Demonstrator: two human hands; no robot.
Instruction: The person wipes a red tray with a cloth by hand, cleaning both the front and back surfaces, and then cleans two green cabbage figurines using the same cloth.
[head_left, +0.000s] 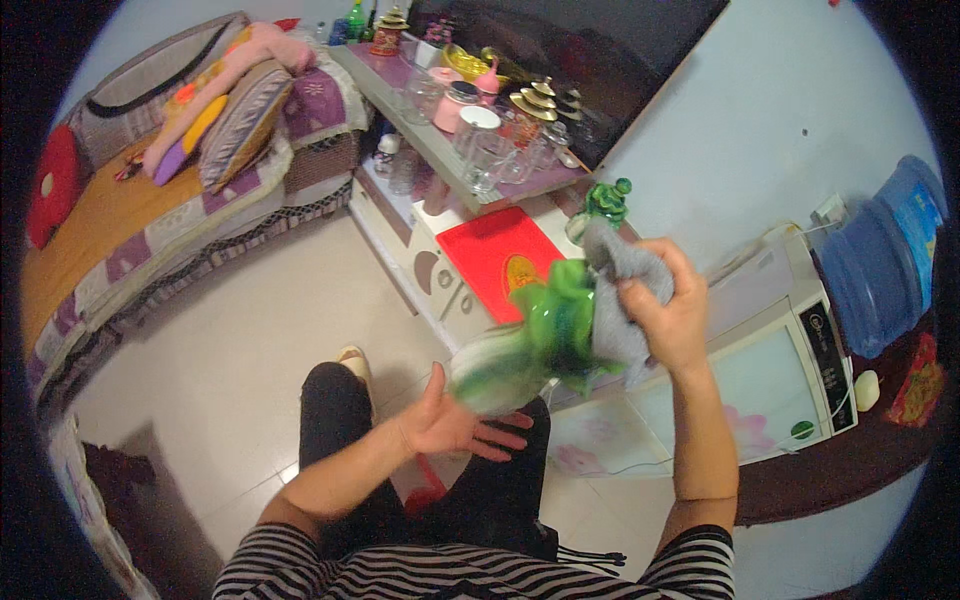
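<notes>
My right hand (671, 315) grips a grey cloth (630, 307), which is pressed against one end of a glossy green ceramic ornament (559, 322). The ornament is tilted over my lap, and its white-and-green end is blurred. Below that end is my left hand (454, 427), fingers spread and palm turned up; whether palm and ornament touch cannot be made out. A second green ornament (606, 202) stands beyond the cloth, on the cabinet near the wall. To its left lies a red sheet (502, 255) with a gold emblem on the white cabinet top.
A raised shelf (480, 196) carries glass cups, jars and pagoda-shaped ornaments before a large dark screen (570, 52). At right, a white appliance (757, 397) stands near a blue water bottle (874, 270). A sofa (187, 217) with cushions lines the left side.
</notes>
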